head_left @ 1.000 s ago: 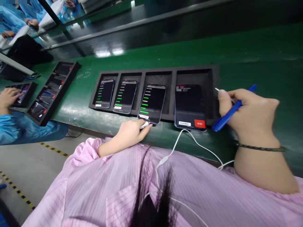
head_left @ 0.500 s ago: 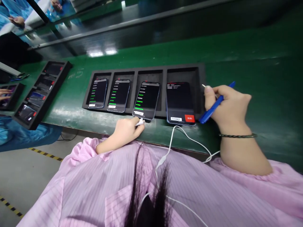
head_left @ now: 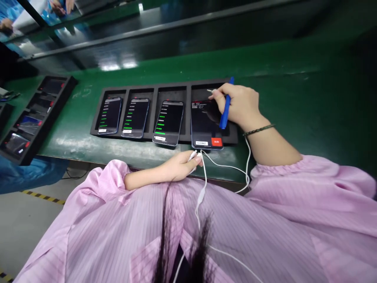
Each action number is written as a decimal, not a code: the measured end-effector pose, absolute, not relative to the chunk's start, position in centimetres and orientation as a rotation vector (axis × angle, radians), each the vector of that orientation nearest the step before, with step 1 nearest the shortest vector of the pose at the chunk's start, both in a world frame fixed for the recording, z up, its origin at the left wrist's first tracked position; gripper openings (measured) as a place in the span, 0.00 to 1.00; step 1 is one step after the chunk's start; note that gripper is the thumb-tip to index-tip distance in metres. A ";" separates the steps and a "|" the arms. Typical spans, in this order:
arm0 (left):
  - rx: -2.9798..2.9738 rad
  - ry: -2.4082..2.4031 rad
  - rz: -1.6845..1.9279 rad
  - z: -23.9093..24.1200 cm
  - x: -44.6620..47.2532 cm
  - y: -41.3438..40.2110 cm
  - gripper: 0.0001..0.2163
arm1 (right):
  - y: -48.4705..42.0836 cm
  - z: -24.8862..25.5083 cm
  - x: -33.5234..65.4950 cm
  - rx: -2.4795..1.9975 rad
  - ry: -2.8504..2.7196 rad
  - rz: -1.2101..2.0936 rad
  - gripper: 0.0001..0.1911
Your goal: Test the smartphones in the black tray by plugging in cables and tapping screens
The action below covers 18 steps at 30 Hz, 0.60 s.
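Observation:
A black foam tray [head_left: 147, 89] with several slots lies on the green belt and holds several lit phones. My right hand [head_left: 240, 104] hovers over the top of the rightmost phone [head_left: 204, 125], closed on a blue pen [head_left: 226, 108] and pinching a small metal pin at its fingertips. My left hand [head_left: 184, 165] rests at the belt's near edge, pinching the white cable plug [head_left: 194, 154] just below that phone's bottom end. A white cable [head_left: 203, 184] runs from there down over my pink smock.
A second black tray [head_left: 32, 114] with phones lies at the left on the green belt [head_left: 294, 86]. A blue-sleeved person [head_left: 26, 175] sits at the far left. A dark rail runs along the back of the belt.
My left hand has moved right, from under the third phone to under the rightmost phone, still pinching a white plug. My right hand swung left from beside the tray to over that phone's top.

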<state>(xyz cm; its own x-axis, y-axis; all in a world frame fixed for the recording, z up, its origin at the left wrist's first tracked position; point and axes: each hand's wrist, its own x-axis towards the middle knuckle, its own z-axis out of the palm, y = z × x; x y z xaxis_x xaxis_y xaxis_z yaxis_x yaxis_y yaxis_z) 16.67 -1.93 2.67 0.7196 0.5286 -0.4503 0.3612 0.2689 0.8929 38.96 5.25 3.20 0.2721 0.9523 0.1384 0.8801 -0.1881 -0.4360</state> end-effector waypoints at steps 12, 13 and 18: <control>1.129 0.854 0.195 2.3 18.9 -2.9 0.12 | 5.0 1.3 39.9 -2.111 -1.708 0.134 0.14; 1.092 0.863 0.195 2.4 19.1 -2.9 0.12 | 5.1 1.2 39.9 -2.110 -1.706 0.127 0.15; 0.923 0.906 0.216 2.9 19.8 -3.1 0.14 | 5.2 0.1 40.2 -2.001 -1.687 0.095 0.16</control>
<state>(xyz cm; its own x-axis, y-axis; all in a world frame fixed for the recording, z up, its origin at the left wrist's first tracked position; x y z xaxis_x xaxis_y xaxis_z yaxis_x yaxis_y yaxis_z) 19.82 -3.11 2.88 0.6251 0.5205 -0.5816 0.2028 0.6112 0.7650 40.23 5.17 0.11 0.2230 0.9367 0.2699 0.9006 -0.0919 -0.4249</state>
